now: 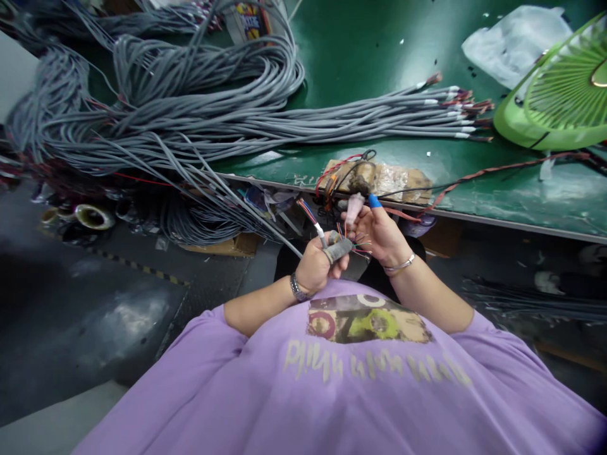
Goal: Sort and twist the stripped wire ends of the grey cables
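Observation:
My left hand (318, 262) is closed round the end of a grey cable (265, 224), whose thin coloured wires (353, 243) fan out at the stripped tip. Tape is wrapped on my left fingers. My right hand (379, 234) is just right of it, its fingers pinching at those coloured wires; one finger wears a blue cot, another a pale one. Both hands are held in front of my purple shirt, just below the edge of the green workbench (360, 57).
A big bundle of grey cables (199, 95) lies across the bench, stripped ends (462, 110) pointing right. A small taped fixture with red and black leads (365, 177) sits at the bench edge. A green fan (564, 95) and a plastic bag (515, 41) are far right. Tape rolls (92, 217) lie at left.

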The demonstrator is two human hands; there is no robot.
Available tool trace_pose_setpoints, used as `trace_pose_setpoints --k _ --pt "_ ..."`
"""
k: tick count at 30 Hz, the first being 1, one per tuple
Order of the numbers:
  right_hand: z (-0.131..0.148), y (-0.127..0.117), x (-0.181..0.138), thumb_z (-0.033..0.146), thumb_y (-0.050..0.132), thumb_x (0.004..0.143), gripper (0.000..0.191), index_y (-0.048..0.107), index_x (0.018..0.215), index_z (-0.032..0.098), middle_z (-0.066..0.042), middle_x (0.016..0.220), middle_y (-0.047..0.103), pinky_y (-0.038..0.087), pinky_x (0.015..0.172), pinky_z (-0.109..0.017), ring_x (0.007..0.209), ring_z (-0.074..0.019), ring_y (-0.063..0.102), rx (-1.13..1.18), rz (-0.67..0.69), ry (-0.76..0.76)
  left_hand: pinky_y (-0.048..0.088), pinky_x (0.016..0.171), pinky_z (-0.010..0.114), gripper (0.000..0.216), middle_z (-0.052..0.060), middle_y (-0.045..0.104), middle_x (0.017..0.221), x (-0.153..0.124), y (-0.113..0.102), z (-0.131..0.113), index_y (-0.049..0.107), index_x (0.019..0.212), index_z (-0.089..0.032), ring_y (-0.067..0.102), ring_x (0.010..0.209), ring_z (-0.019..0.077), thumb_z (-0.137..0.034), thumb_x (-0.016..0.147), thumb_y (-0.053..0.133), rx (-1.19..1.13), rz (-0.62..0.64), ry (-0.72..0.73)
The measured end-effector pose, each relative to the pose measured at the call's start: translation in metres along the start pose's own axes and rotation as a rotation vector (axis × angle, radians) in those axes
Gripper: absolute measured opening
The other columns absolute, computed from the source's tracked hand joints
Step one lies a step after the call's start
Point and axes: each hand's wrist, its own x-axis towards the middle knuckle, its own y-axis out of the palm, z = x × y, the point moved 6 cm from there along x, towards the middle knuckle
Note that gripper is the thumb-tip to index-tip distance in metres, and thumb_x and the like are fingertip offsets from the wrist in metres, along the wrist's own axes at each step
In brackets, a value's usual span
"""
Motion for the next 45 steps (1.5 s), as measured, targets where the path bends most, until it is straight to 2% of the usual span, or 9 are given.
trace_pose_setpoints --k 6,13,18,25,33,36,39,42,45 --pt "-0.001 -0.004 0.001 0.060 0.068 0.080 0.041 0.066 0.083 0.019 0.000 0.070 0.066 0.042 0.050 -0.022 0.056 -0.0099 0.052 0.024 -0.068 -0.048 0.022 0.031 0.018 0.041 -0.006 0.057 0.050 0.005 -0.001 -0.001 0.047 0.068 -0.019 0.040 0.030 0.0040 -0.049 0.074 0.074 -0.009 -0.053 0.037" --pt "-0.005 0.002 0.006 0.077 0.054 0.081 0.060 0.067 0.083 0.018 -0.004 0.067 0.067 0.047 0.054 -0.027 0.056 -0.0133 0.056 -0.023 -0.078 -0.032 0.024 0.030 0.017 0.042 -0.006 0.057 0.050 0.009 -0.001 -0.003 0.046 0.068 -0.019 0.040 0.030 0.0038 -0.050 0.072 0.074 -0.021 -0.084 0.049" --pt "-0.009 0.003 0.012 0.075 0.057 0.080 0.057 0.064 0.079 0.018 -0.002 0.065 0.068 0.047 0.050 -0.026 0.051 -0.0118 0.057 0.082 -0.080 0.014 0.024 0.030 0.017 0.041 -0.007 0.056 0.049 0.010 -0.002 0.001 0.047 0.068 -0.019 0.039 0.030 0.0035 -0.050 0.071 0.073 -0.002 -0.117 0.022" --pt "-0.009 0.002 0.017 0.068 0.068 0.076 0.049 0.061 0.080 0.020 0.002 0.064 0.068 0.051 0.052 -0.023 0.053 -0.0105 0.060 0.172 -0.121 -0.031 0.022 0.029 0.018 0.039 -0.007 0.056 0.049 0.011 -0.003 0.005 0.045 0.067 -0.019 0.039 0.029 0.0042 -0.046 0.073 0.072 0.005 -0.114 0.019" --pt "-0.011 0.006 0.010 0.078 0.055 0.078 0.057 0.060 0.083 0.021 0.000 0.076 0.068 0.047 0.052 -0.023 0.058 -0.0109 0.058 0.165 -0.069 -0.015 0.023 0.030 0.018 0.039 -0.006 0.057 0.049 0.007 -0.005 0.006 0.046 0.067 -0.019 0.039 0.029 0.0040 -0.048 0.075 0.072 0.028 -0.092 0.023" --pt "-0.012 -0.001 0.006 0.081 0.055 0.075 0.060 0.062 0.083 0.021 -0.002 0.077 0.068 0.046 0.051 -0.024 0.059 -0.0123 0.059 0.099 -0.026 0.026 0.023 0.030 0.017 0.040 -0.006 0.057 0.049 0.003 -0.006 0.006 0.046 0.065 -0.018 0.040 0.030 0.0037 -0.047 0.075 0.072 0.049 -0.075 0.031" --pt "-0.014 -0.008 -0.003 0.080 0.068 0.064 0.062 0.063 0.076 0.019 -0.003 0.069 0.066 0.047 0.053 -0.025 0.057 -0.0127 0.057 -0.041 0.097 0.120 0.024 0.031 0.017 0.041 -0.005 0.058 0.049 -0.001 -0.009 0.004 0.047 0.065 -0.017 0.042 0.030 0.0035 -0.049 0.074 0.073 0.092 -0.072 0.045" --pt "-0.011 -0.013 -0.013 0.067 0.083 0.055 0.056 0.065 0.073 0.017 -0.001 0.065 0.064 0.047 0.057 -0.025 0.057 -0.0122 0.057 -0.208 0.181 0.154 0.026 0.032 0.016 0.041 -0.005 0.058 0.050 -0.001 -0.012 0.005 0.049 0.066 -0.017 0.043 0.031 0.0036 -0.049 0.074 0.074 0.161 -0.072 0.056" --pt "-0.002 -0.012 -0.020 0.049 0.088 0.058 0.043 0.067 0.073 0.015 0.001 0.064 0.062 0.042 0.057 -0.023 0.056 -0.0091 0.052 -0.392 0.172 0.088 0.029 0.033 0.016 0.038 -0.005 0.058 0.050 0.003 -0.013 0.009 0.051 0.068 -0.017 0.045 0.032 0.0038 -0.046 0.074 0.073 0.224 -0.046 0.047"
